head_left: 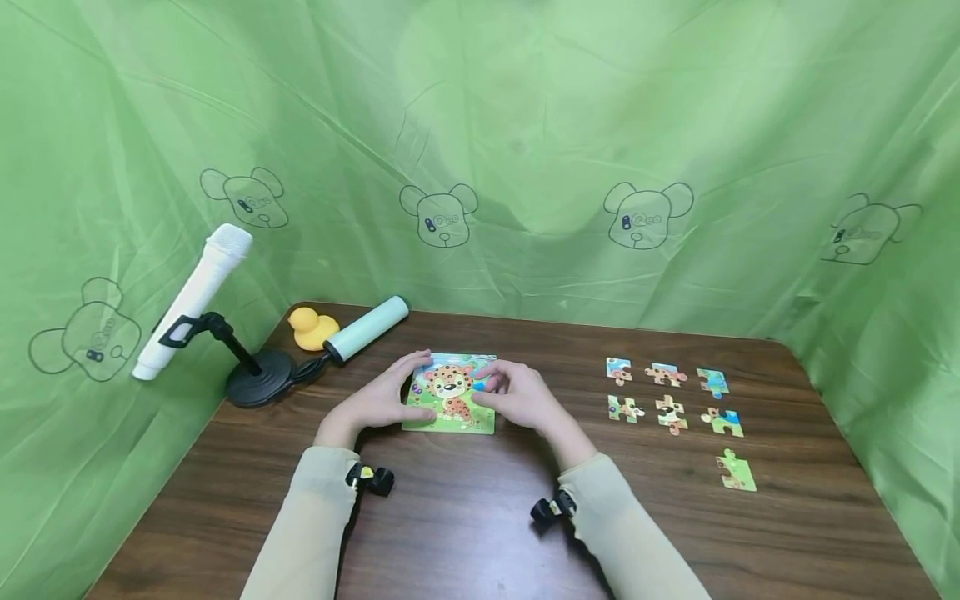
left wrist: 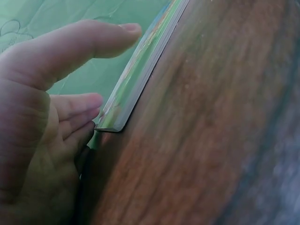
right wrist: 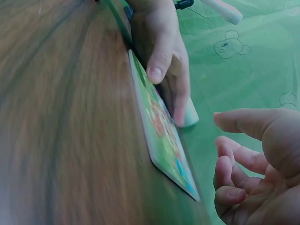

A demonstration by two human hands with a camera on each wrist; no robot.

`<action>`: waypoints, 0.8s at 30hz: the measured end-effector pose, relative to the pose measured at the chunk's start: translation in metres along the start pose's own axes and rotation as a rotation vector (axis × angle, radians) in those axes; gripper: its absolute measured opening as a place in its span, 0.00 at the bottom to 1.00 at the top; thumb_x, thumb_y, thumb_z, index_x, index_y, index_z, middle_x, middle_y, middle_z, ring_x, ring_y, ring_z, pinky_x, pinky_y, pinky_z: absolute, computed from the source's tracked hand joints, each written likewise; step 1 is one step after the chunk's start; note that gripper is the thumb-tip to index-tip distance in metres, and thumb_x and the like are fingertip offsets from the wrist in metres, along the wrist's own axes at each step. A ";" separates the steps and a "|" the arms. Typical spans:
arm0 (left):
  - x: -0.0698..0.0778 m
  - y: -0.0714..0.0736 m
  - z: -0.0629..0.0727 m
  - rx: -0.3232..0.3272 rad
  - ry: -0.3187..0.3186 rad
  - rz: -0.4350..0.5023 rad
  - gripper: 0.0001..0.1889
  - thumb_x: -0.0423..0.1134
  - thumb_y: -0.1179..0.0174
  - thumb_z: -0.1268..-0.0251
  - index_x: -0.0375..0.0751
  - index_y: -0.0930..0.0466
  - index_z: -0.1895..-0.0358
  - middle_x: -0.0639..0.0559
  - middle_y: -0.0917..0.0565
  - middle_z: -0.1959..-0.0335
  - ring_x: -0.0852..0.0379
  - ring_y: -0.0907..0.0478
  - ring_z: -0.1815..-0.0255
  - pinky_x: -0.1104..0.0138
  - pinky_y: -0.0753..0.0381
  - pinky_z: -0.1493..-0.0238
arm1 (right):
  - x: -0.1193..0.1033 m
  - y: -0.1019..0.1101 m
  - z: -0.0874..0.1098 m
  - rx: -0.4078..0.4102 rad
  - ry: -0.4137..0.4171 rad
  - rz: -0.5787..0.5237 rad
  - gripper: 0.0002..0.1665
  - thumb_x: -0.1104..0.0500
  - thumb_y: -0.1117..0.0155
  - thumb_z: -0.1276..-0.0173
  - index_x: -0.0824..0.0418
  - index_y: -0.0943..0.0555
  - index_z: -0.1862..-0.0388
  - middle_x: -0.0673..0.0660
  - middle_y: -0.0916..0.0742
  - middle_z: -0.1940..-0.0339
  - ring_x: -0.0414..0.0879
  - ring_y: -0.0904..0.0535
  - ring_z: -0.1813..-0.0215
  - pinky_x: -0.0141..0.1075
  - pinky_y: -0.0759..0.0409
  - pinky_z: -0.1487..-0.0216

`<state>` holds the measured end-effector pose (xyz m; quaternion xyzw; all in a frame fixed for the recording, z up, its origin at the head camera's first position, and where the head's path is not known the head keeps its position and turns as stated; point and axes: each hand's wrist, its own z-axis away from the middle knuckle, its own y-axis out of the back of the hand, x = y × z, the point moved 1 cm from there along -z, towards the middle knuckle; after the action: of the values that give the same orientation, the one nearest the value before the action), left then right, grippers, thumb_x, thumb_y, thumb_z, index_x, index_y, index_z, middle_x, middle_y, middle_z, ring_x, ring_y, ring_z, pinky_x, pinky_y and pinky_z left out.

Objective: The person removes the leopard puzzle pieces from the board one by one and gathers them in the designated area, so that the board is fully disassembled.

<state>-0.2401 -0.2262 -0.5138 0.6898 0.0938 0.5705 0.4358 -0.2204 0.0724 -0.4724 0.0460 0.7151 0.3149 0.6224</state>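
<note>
A square picture board (head_left: 452,392) printed with a spotted leopard cub on green grass lies flat on the table. My left hand (head_left: 384,398) is at its left edge, thumb and fingers spread apart, the thumb reaching over the lower left corner in the head view. In the left wrist view the fingertips come right up to the board's corner (left wrist: 123,101). Over the right edge hovers my right hand (head_left: 522,400), its fingers loosely bent. The right wrist view shows that hand (right wrist: 262,164) apart from the board, with nothing between thumb and fingers.
Several loose jigsaw pieces (head_left: 670,412) lie spread on the right of the brown table (head_left: 465,517). At the back left are a yellow rubber duck (head_left: 313,328), a pale blue cylinder (head_left: 369,327) with a black strap, and a white microphone (head_left: 191,304) on a black stand (head_left: 258,379). Green curtain (head_left: 525,275) surrounds the table.
</note>
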 end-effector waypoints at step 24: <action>0.001 0.002 0.001 -0.025 0.011 -0.003 0.54 0.54 0.20 0.39 0.43 0.40 0.13 0.43 0.45 0.10 0.37 0.50 0.10 0.36 0.45 0.16 | 0.003 -0.037 -0.009 -0.069 -0.046 0.012 0.29 0.64 0.13 0.48 0.65 0.11 0.45 0.57 0.13 0.59 0.38 0.19 0.66 0.32 0.17 0.62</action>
<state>-0.2396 -0.2276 -0.5116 0.6810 0.0902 0.5749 0.4446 -0.2171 0.0409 -0.4939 0.0360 0.6890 0.3418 0.6381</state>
